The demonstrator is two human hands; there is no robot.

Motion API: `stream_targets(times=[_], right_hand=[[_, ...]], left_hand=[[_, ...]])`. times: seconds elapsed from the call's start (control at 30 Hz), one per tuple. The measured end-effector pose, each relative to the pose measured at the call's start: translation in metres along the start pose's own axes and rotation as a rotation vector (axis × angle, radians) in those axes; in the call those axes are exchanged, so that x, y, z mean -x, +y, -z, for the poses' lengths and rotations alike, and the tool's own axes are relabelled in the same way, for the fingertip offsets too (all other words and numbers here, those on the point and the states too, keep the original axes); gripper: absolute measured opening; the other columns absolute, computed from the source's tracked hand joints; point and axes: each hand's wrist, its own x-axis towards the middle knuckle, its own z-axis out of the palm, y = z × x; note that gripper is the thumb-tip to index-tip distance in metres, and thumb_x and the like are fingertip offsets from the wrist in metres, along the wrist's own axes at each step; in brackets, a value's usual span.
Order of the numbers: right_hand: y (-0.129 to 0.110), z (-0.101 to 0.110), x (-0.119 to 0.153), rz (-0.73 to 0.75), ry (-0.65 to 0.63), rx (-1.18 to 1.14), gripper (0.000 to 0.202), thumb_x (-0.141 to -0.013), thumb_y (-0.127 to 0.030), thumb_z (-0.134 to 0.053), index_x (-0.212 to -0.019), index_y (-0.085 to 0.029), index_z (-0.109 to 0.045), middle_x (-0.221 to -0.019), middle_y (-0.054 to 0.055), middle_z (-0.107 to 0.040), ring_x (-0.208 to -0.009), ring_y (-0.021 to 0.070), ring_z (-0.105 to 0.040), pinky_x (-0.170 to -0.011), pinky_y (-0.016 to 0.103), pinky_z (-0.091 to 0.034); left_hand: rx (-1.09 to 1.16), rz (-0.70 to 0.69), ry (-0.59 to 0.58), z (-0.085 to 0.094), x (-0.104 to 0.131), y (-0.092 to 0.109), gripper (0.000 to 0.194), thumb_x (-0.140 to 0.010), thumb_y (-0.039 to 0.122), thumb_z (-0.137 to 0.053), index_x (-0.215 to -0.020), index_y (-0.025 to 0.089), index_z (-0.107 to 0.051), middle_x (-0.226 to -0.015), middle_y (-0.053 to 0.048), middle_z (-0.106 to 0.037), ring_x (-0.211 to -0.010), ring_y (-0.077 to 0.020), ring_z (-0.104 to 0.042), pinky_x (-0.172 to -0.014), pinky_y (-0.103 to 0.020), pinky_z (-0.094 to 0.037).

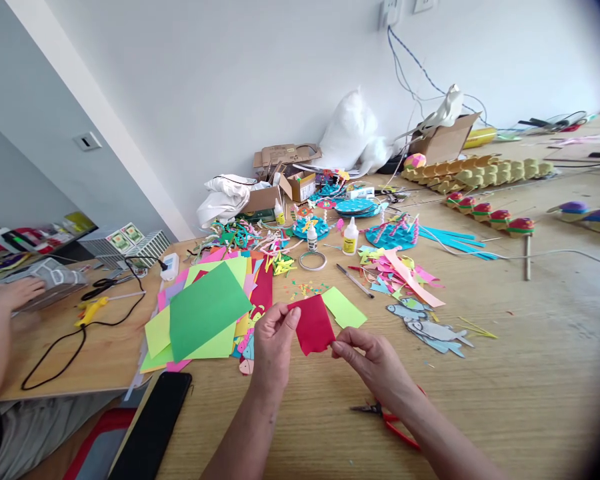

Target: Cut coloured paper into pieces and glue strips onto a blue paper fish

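Pinching red paper (314, 325) by opposite sides in fingers (293, 319) of left hand (274, 333) and right hand (374, 358), left of and beyond the scissors (379, 409) — likely mid-handling, next calling for light, even tension.

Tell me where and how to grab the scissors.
Best by the red handles, probably from the near side: the scissors lie flat, blades pointing left, and the right forearm crosses above the handles, leaving part of the near one exposed.
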Motion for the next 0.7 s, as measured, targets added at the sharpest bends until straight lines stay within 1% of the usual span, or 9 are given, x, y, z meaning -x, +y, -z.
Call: stream_targets(times=[0.13,0.2,0.27,0.37,0.43,0.5,0.6,0.7], right_hand=[[0.001,0.003,0.002,0.034,-0.03,0.067,0.031,-0.079,-0.038,-0.048,-0.054,-0.019,-0.052,-0.05,-0.003,-0.051,-0.05,0.0111,-0.045,-0.049,0.021,-0.032],[0.001,0.008,0.0,0.026,-0.075,0.056,0.029,-0.077,-0.039,-0.051,-0.055,-0.019,-0.053,-0.051,-0.003,-0.051,-0.05,0.0111,-0.045,-0.048,0.021,-0.032],[-0.003,0.015,-0.004,0.019,-0.086,0.026,0.025,-0.074,-0.04,-0.054,-0.061,-0.019,-0.055,-0.055,-0.002,-0.055,-0.053,0.0122,-0.048,-0.05,0.022,-0.035],[-0.012,0.024,-0.012,0.026,-0.04,-0.029,0.023,-0.074,-0.04,-0.055,-0.072,-0.018,-0.057,-0.066,0.001,-0.06,-0.063,0.0149,-0.053,-0.058,0.023,-0.039],[-0.019,0.026,-0.016,0.044,-0.029,-0.044,0.023,-0.077,-0.04,-0.052,-0.074,-0.017,-0.057,-0.067,0.001,-0.06,-0.064,0.0147,-0.054,-0.059,0.023,-0.04],[-0.025,0.026,-0.02,0.069,-0.008,-0.01,0.025,-0.079,-0.038,-0.048,-0.068,-0.018,-0.055,-0.061,-0.001,-0.056,-0.058,0.0127,-0.05,-0.055,0.022,-0.038],[-0.029,0.024,-0.021,0.123,0.062,0.104,0.028,-0.081,-0.034,-0.046,-0.059,-0.018,-0.051,-0.052,-0.004,-0.047,-0.051,0.0101,-0.043,-0.05,0.021,-0.033],[-0.027,0.021,-0.02,0.128,0.094,0.145,0.029,-0.081,-0.033,-0.045,-0.056,-0.017,-0.048,-0.051,-0.004,-0.044,-0.051,0.0096,-0.041,-0.049,0.02,-0.031]], left_hand=[[-0.026,0.022,0.009,0.004,-0.002,0.002,0.027,-0.074,0.035,-0.055,-0.059,0.016,-0.044,-0.053,0.006,-0.035,-0.051,-0.0068,-0.029,-0.047,-0.017,-0.026],[-0.042,0.012,-0.019,0.005,-0.001,0.004,0.028,-0.074,0.035,-0.054,-0.058,0.016,-0.043,-0.052,0.006,-0.034,-0.051,-0.0066,-0.028,-0.047,-0.017,-0.025],[-0.061,-0.002,-0.06,0.005,0.001,0.005,0.03,-0.074,0.035,-0.054,-0.056,0.016,-0.041,-0.051,0.006,-0.032,-0.05,-0.0065,-0.027,-0.047,-0.017,-0.025],[-0.089,0.014,-0.14,0.002,0.005,0.005,0.03,-0.074,0.036,-0.054,-0.055,0.015,-0.042,-0.052,0.006,-0.032,-0.051,-0.0071,-0.028,-0.049,-0.018,-0.027],[-0.107,0.027,-0.185,-0.001,0.007,0.003,0.029,-0.074,0.036,-0.053,-0.056,0.016,-0.043,-0.054,0.005,-0.034,-0.053,-0.0078,-0.031,-0.05,-0.018,-0.029],[-0.114,0.02,-0.208,-0.002,0.009,-0.001,0.028,-0.074,0.035,-0.054,-0.057,0.016,-0.043,-0.055,0.004,-0.035,-0.054,-0.0081,-0.031,-0.051,-0.019,-0.029],[-0.101,0.032,-0.231,-0.002,0.009,-0.005,0.029,-0.072,0.036,-0.055,-0.056,0.016,-0.042,-0.055,0.004,-0.034,-0.054,-0.008,-0.03,-0.051,-0.019,-0.028],[-0.064,0.081,-0.237,-0.001,0.009,-0.006,0.03,-0.071,0.037,-0.056,-0.056,0.016,-0.042,-0.054,0.005,-0.034,-0.053,-0.008,-0.03,-0.05,-0.019,-0.028]])
